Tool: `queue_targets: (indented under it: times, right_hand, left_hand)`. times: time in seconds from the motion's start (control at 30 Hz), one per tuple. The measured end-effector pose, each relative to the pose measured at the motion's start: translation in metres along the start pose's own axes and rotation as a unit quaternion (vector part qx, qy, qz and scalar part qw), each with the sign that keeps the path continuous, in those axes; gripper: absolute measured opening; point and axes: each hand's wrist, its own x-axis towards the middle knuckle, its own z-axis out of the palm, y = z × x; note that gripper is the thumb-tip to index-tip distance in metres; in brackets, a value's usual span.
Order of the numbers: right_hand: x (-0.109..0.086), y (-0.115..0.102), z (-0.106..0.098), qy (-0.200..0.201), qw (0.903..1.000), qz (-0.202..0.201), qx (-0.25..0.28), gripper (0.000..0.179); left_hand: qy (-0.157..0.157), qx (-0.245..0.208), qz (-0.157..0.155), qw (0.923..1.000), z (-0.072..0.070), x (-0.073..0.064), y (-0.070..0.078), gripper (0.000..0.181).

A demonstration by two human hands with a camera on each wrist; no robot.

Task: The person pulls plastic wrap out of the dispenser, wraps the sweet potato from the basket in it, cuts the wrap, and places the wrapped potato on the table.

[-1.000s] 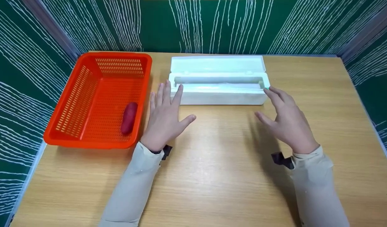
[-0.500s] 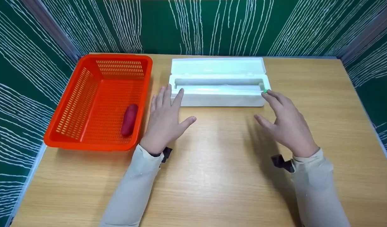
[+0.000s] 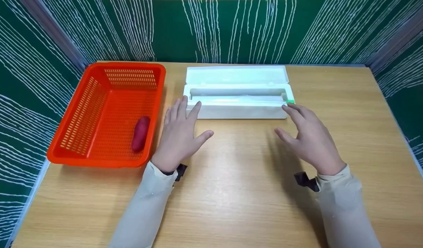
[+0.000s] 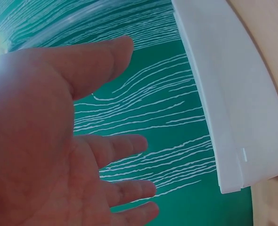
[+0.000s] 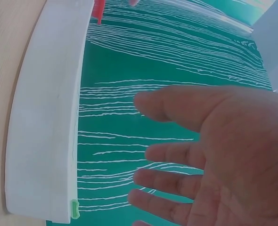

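A long white box (image 3: 242, 112) with its hinged lid (image 3: 236, 75) tipped back stands at the back middle of the table. Inside it lies a roll of clear film (image 3: 237, 99), and a small green piece (image 3: 290, 101) sits at its right front corner. My left hand (image 3: 178, 136), fingers spread, hovers near the box's left end, between it and the basket. Over by the right end is my right hand (image 3: 309, 139), fingers loosely extended and thumb apart. Both palms face inward and hold nothing; the wrist views show them apart from the box's front wall (image 5: 44, 113).
An orange plastic basket (image 3: 72, 160) stands at the left with a reddish sweet potato (image 3: 140, 133) along its right side. The wooden table (image 3: 228, 193) ends at green panels (image 3: 173, 38) with white streaks on the back and both sides.
The head view has tilted a little, so everything sits slightly lower. My right hand has shifted slightly left and nearer me, showing more of the green piece. The left hand keeps its pose.
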Motion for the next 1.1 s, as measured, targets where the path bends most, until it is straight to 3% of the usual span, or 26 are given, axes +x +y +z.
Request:
queue_targets:
  times: [0.37, 0.57, 0.77, 0.9, 1.1]
  right_hand:
    - [-0.003, 0.002, -0.003, 0.016, 0.9998, -0.011, -0.003, 0.065]
    - [0.0, 0.0, -0.002, -0.005, 0.9999, 0.011, -0.004, 0.066]
    - [0.001, -0.001, -0.002, -0.012, 0.9997, 0.022, -0.002, 0.065]
    - [0.001, 0.0, -0.002, -0.012, 0.9997, 0.022, -0.003, 0.055]
    - [0.0, 0.0, -0.002, -0.021, 0.9994, 0.026, -0.007, 0.041]
  left_hand:
    - [0.003, 0.004, 0.027, 0.9996, 0.005, 0.0, 0.006, 0.083]
    - [0.02, -0.016, 0.049, 0.9985, 0.013, 0.005, 0.009, 0.07]
    - [0.048, -0.044, 0.047, 0.9968, 0.021, 0.01, 0.005, 0.057]
    - [0.058, -0.057, 0.045, 0.9957, 0.018, 0.012, 0.004, 0.048]
    - [0.071, -0.08, 0.016, 0.9942, 0.017, 0.025, 0.003, 0.037]
